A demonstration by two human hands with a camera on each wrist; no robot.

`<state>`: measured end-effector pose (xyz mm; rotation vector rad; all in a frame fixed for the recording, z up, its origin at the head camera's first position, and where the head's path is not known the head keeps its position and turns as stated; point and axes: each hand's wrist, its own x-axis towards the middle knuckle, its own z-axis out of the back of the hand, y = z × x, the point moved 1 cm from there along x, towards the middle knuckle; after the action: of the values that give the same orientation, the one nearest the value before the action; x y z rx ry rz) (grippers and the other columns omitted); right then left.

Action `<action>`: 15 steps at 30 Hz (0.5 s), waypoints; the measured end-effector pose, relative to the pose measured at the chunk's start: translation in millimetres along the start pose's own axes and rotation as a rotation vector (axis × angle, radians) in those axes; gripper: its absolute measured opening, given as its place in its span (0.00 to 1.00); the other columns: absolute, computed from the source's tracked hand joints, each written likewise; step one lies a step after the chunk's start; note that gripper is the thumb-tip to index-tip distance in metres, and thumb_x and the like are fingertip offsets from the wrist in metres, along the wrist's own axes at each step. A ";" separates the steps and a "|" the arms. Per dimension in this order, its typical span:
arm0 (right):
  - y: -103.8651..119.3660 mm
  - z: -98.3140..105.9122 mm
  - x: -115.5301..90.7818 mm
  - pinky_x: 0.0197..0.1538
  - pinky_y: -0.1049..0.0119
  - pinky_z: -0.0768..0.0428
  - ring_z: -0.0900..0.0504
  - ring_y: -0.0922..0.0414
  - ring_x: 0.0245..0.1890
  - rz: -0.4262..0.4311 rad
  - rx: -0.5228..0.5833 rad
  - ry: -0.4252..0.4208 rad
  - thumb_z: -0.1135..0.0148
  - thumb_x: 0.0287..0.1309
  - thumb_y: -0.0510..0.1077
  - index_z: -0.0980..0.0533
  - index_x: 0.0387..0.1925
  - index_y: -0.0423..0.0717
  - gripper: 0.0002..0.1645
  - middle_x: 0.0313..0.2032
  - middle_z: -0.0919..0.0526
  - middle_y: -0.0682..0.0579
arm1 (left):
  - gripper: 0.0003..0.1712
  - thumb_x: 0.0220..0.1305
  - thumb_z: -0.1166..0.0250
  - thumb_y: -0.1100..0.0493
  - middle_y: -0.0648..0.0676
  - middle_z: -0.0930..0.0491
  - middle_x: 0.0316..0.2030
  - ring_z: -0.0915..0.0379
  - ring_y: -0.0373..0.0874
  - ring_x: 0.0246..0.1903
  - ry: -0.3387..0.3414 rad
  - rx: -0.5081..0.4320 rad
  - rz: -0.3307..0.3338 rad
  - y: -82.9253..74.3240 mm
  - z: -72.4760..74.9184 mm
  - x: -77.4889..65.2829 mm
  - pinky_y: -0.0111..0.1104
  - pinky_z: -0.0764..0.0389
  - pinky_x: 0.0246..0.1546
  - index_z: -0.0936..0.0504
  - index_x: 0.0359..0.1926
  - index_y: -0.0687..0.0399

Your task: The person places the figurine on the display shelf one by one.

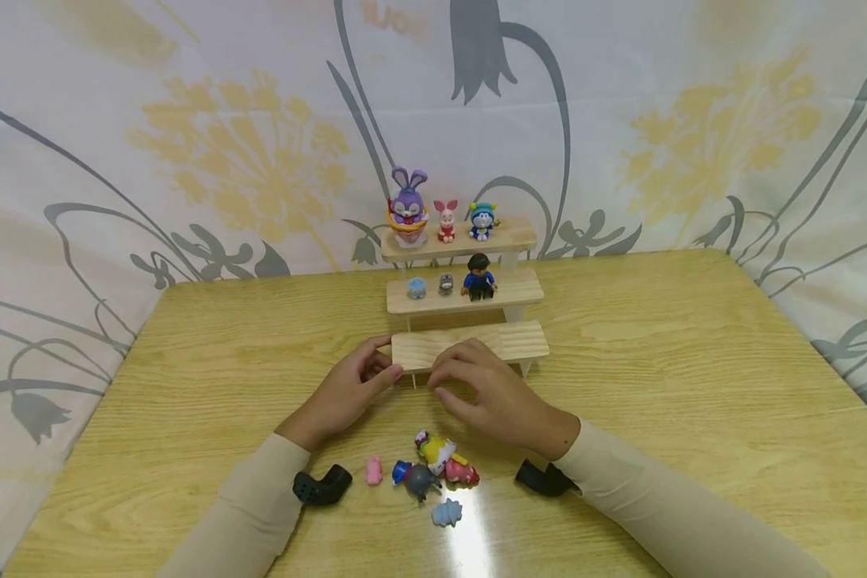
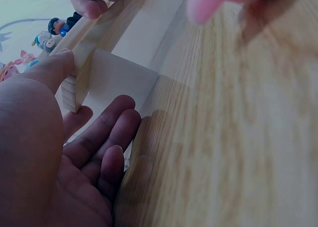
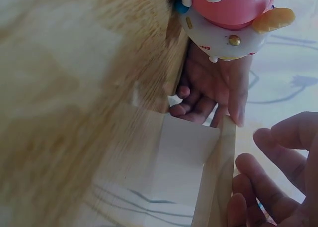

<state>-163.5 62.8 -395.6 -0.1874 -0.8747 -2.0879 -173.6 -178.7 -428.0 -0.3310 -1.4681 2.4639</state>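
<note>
A three-step wooden display stand (image 1: 513, 341) stands on the table, its lowest board bare. My left hand (image 1: 343, 397) pinches the left end of that board; in the left wrist view the thumb (image 2: 52, 70) lies on its edge and a finger is underneath. My right hand (image 1: 494, 397) is at the front edge of the same board, fingers loosely bent, with nothing between them. Nearer me lie several toy figures: a small pink one (image 1: 373, 470), a grey one with a blue hat (image 1: 419, 480), a yellow-and-white one (image 1: 437, 451), a pink-red one (image 1: 462, 472) and a light blue one (image 1: 447, 513).
The top step bears a purple rabbit figure (image 1: 408, 207), a piglet figure (image 1: 445, 221) and a blue figure (image 1: 482, 221). On the middle step stand a light blue figure (image 1: 416, 288), a grey one (image 1: 445, 283) and a dark-haired toy person (image 1: 480, 278). A patterned curtain (image 1: 260, 144) hangs behind.
</note>
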 end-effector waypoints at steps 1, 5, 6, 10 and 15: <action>0.3 0.2 0.0 0.59 0.57 0.24 0.25 0.56 0.54 0.001 -0.002 0.000 0.35 0.65 0.40 0.17 0.40 0.48 0.04 0.47 0.18 0.52 | 0.35 0.75 0.43 0.46 0.57 0.19 0.51 0.25 0.45 0.44 0.000 -0.001 0.003 -0.1 0.0 0.0 0.39 0.26 0.47 0.40 0.75 0.53; -0.2 0.2 -0.2 0.59 0.56 0.24 0.25 0.56 0.54 0.002 -0.005 0.003 0.35 0.65 0.40 0.17 0.40 0.47 0.04 0.48 0.18 0.52 | 0.35 0.75 0.43 0.45 0.57 0.19 0.51 0.24 0.45 0.45 0.001 0.008 0.010 0.2 0.3 -0.2 0.39 0.26 0.48 0.40 0.76 0.53; -0.4 -0.1 -0.2 0.59 0.56 0.24 0.25 0.56 0.54 0.005 -0.006 0.001 0.35 0.65 0.40 0.17 0.40 0.47 0.04 0.47 0.18 0.52 | 0.35 0.75 0.43 0.45 0.57 0.19 0.51 0.24 0.45 0.45 0.000 0.008 0.010 0.4 0.3 0.0 0.39 0.26 0.48 0.40 0.76 0.52; -1.7 -1.0 -0.2 0.58 0.57 0.24 0.25 0.56 0.54 0.013 -0.010 -0.004 0.35 0.65 0.39 0.17 0.40 0.48 0.04 0.47 0.18 0.52 | 0.35 0.75 0.43 0.45 0.57 0.19 0.51 0.24 0.45 0.44 -0.003 0.012 0.010 1.3 0.2 0.9 0.39 0.26 0.48 0.39 0.75 0.52; -1.2 -0.7 0.1 0.59 0.56 0.24 0.25 0.56 0.54 0.006 -0.008 -0.003 0.35 0.65 0.40 0.17 0.40 0.48 0.04 0.47 0.18 0.51 | 0.34 0.75 0.43 0.45 0.57 0.19 0.51 0.24 0.44 0.44 0.002 0.011 0.012 0.7 0.3 1.0 0.39 0.26 0.47 0.39 0.75 0.52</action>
<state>-164.3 62.8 -396.7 -0.1970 -0.8666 -2.0865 -174.8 -178.9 -428.6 -0.3405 -1.4558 2.4794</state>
